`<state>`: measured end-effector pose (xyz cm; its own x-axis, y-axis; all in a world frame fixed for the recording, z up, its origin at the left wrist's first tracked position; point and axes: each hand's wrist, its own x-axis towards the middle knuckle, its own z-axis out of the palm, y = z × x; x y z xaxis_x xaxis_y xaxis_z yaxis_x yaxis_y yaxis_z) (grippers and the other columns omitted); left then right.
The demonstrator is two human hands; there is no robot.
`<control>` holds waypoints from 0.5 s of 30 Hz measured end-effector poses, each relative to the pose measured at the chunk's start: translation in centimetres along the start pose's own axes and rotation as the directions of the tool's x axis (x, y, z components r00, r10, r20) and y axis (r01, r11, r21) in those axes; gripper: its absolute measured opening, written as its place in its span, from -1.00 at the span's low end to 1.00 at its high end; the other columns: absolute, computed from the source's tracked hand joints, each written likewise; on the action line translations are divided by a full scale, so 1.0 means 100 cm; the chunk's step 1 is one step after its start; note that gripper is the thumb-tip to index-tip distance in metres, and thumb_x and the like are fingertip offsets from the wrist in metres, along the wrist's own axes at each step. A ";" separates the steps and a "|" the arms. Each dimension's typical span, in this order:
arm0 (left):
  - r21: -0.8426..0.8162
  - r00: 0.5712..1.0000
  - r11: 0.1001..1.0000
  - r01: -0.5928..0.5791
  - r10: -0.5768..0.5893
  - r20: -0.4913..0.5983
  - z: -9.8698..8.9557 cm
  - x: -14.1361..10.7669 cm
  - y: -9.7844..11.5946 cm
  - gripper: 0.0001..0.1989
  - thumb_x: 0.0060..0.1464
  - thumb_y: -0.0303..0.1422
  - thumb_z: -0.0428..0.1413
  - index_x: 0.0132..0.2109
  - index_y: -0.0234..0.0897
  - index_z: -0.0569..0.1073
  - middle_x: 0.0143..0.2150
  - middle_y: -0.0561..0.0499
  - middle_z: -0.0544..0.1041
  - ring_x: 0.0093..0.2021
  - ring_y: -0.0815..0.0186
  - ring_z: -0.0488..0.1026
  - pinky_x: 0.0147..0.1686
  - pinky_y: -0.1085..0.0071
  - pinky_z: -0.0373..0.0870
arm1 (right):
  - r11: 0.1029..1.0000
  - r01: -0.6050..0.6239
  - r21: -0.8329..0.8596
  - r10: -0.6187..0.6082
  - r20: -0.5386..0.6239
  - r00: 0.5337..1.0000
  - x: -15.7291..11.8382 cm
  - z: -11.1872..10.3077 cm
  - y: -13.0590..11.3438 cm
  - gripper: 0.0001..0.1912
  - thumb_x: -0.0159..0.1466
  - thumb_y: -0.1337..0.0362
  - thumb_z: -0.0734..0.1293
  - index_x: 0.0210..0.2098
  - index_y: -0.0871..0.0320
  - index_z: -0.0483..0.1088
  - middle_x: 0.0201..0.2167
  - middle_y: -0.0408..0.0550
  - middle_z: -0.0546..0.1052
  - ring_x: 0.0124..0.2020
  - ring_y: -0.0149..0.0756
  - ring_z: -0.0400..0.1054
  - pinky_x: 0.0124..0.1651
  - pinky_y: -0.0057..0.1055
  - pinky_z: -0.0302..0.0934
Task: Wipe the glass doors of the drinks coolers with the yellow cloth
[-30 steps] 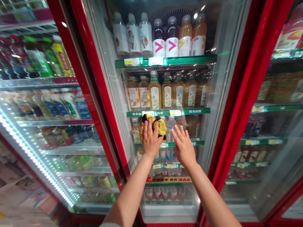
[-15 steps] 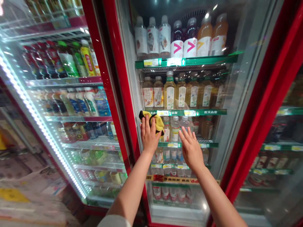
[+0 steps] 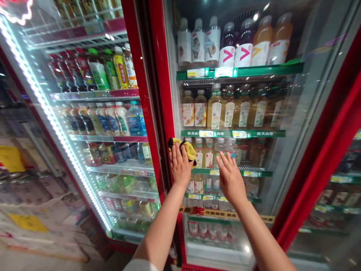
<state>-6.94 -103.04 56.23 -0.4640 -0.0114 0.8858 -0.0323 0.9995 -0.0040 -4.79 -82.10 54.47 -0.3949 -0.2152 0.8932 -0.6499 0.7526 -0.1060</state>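
Observation:
A yellow cleaning cloth [image 3: 191, 151] with black edging is bunched against the glass door [image 3: 293, 150] beside its red frame. My left hand [image 3: 180, 167] lies over the cloth with fingers stretched, pressing it to the door's left edge. To the right, my right hand [image 3: 230, 178] is open and holds nothing, fingers extended at the glass; I cannot tell whether its palm touches. Behind the pane, drink bottles [image 3: 216, 113] stand on green-edged shelves.
On the left, a second lit fridge [image 3: 118, 171] holds several shelves of bottles. A red frame [image 3: 318, 169] borders another cabinet at right. Cartons [image 3: 42, 226] and a yellow sign [image 3: 28, 222] are at lower left, blurred.
The view has turned left, so the fridges appear farther right. Against the door, my left hand and the cloth have shifted left onto the red frame's edge. My right hand has also moved left.

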 end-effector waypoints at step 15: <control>-0.081 0.999 0.996 0.044 -0.043 0.013 0.010 -0.040 -0.029 -0.17 0.18 -0.31 0.23 0.46 -0.47 0.06 0.50 -0.53 -0.04 0.51 -0.18 -0.12 0.39 -0.11 0.15 | 0.999 0.007 0.049 -0.008 0.025 1.000 -0.004 0.020 -0.025 -0.19 0.33 0.57 0.13 0.50 0.00 -0.08 0.45 0.09 0.19 0.53 -0.06 -0.20 0.41 0.19 0.10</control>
<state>-5.90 -105.89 52.22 -0.4736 -0.0553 0.8790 0.0191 0.9971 0.0730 -4.30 -85.17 53.46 -0.4063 -0.2369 0.8825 -0.6832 0.7201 -0.1212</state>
